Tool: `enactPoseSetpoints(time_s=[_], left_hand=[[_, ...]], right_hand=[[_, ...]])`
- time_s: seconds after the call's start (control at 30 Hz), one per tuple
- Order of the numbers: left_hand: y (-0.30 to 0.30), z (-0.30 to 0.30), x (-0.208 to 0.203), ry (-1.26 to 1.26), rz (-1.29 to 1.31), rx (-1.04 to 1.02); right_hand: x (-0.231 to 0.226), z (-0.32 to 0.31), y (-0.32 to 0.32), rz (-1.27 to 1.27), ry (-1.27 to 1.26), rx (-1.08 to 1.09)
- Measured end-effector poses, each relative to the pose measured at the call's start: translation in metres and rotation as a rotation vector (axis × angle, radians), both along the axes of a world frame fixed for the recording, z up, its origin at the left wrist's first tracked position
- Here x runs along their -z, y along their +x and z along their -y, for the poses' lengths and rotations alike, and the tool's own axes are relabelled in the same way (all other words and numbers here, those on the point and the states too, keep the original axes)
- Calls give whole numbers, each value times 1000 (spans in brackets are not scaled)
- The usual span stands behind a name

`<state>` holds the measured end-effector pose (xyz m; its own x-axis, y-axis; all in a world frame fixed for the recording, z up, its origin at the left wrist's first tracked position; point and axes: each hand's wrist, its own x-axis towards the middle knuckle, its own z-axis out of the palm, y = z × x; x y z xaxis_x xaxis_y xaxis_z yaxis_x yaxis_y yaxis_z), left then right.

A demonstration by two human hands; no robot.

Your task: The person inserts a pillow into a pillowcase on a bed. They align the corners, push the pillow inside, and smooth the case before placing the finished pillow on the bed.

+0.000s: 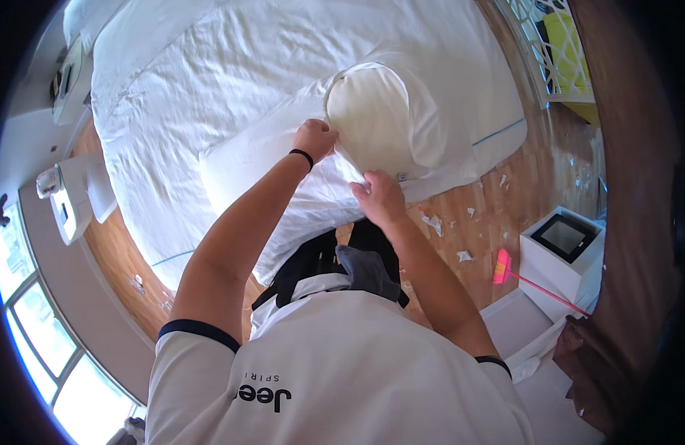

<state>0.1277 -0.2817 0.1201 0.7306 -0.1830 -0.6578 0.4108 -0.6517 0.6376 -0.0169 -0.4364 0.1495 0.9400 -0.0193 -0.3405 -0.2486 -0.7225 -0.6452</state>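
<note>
A cream pillow (368, 111) lies on the bed, part of it showing through the open end of a white pillowcase (272, 141). The case covers the pillow's left part, and loose white fabric folds around its right side. My left hand (315, 139), with a black band at the wrist, has its fingers closed on the pillowcase at the near left edge of the opening. My right hand (379, 196) is closed at the near corner of the opening, thumb and fingers pinching the fabric edge. The fingertips of both hands are partly hidden.
White bedding (172, 89) covers the bed. To the right, paper scraps (434, 224) litter the wooden floor, near a pink broom (502, 267) and a white nightstand (558, 259). A white nightstand (79, 193) stands left, by windows. A white lattice screen (550, 52) is at far right.
</note>
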Motion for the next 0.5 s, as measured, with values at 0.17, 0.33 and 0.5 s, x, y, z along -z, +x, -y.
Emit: enactPoseSetpoints(time_s=[0.17, 0.33, 0.5], left_hand=[[14, 11, -47, -466, -165, -264], [21, 9, -39, -159, 591, 188], [25, 26, -25, 26, 688, 393]], right_hand=[[-52, 21, 40, -364, 584, 363], [-58, 95, 81, 46, 738, 820], [-58, 172, 88, 26, 430, 622]])
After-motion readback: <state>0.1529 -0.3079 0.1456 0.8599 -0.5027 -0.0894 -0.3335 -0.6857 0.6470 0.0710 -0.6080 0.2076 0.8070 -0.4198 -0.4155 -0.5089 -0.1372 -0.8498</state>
